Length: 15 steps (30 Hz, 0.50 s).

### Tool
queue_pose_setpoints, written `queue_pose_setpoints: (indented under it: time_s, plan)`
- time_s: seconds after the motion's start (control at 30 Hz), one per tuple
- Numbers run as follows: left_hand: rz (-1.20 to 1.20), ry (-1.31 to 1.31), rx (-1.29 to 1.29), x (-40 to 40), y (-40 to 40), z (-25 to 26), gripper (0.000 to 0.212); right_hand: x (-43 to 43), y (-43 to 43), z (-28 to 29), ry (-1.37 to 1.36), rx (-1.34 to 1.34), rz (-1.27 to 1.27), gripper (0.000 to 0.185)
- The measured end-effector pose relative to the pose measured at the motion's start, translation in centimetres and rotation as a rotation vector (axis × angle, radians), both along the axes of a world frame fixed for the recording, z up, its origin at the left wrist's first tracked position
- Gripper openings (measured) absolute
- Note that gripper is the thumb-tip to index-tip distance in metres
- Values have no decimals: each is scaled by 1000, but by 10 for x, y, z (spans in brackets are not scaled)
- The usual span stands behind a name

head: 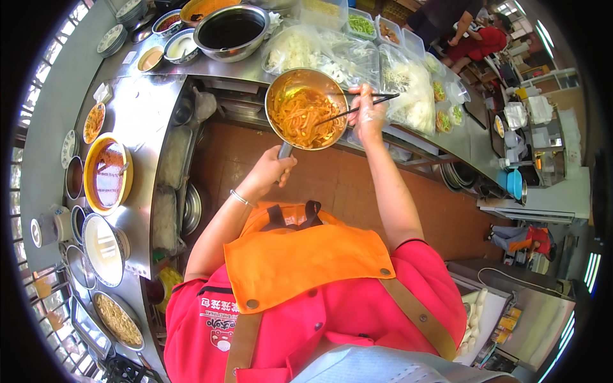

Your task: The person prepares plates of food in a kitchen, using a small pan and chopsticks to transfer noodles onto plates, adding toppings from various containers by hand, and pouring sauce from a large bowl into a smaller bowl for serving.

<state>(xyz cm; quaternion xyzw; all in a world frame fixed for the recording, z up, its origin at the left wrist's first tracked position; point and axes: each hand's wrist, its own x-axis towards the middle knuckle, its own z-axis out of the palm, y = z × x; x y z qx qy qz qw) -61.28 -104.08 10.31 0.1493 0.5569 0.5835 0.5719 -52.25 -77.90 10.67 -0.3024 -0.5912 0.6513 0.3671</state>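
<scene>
My left hand [272, 168] grips the grey handle [285, 150] of a round metal pan [269, 107], held up in front of me over the floor and the counter's edge. Reddish-orange sauced noodles [301, 112] fill much of the pan. My right hand [368, 115], in what looks like a thin clear glove, holds a pair of dark chopsticks [342, 115]. Their tips reach into the noodles from the right. Just beyond the pan lie clear plastic bags of white noodles [294, 50], and another bag of pale noodles [414, 103] is close to my right hand.
A steel bowl of dark liquid [232, 28] stands on the back counter [230, 69]. At left are a yellow basin of red oil [109, 172], a large patterned bowl [103, 249] and a pan of pale pieces [119, 320]. Other people [488, 40] are at the far right.
</scene>
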Motion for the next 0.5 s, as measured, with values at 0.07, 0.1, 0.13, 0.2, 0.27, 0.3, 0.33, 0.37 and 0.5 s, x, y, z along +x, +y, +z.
queue_pose_setpoints:
  time_s: [0.07,0.1,0.13,0.2,0.27,0.3,0.33,0.37,0.5]
  plan:
    - [10,84,-31,1,0,-1,13,-12,-16,-24,60,-237,-12,46]
    - [21,129,-53,1,1,-1,13,-20,-25,-31,38,-315,-62,46]
    - [9,125,-55,-3,2,-3,14,-29,-29,-39,59,-381,-124,46]
    - [-15,118,-59,-13,2,-6,14,-39,-26,-48,47,-490,-172,46]
    - [-23,91,-59,-25,1,-6,14,-46,-15,-51,93,-556,-167,45]
    - [-25,74,-58,-30,0,-6,14,-49,-11,-46,98,-576,-166,44]
    - [-24,66,-56,-37,-2,-9,14,-52,-8,-38,97,-594,-180,43]
    - [-23,57,-54,-44,-3,-12,13,-56,-1,-36,90,-556,-170,43]
    - [-4,-4,-34,-61,-8,-12,10,-72,-4,13,152,-320,-158,43]
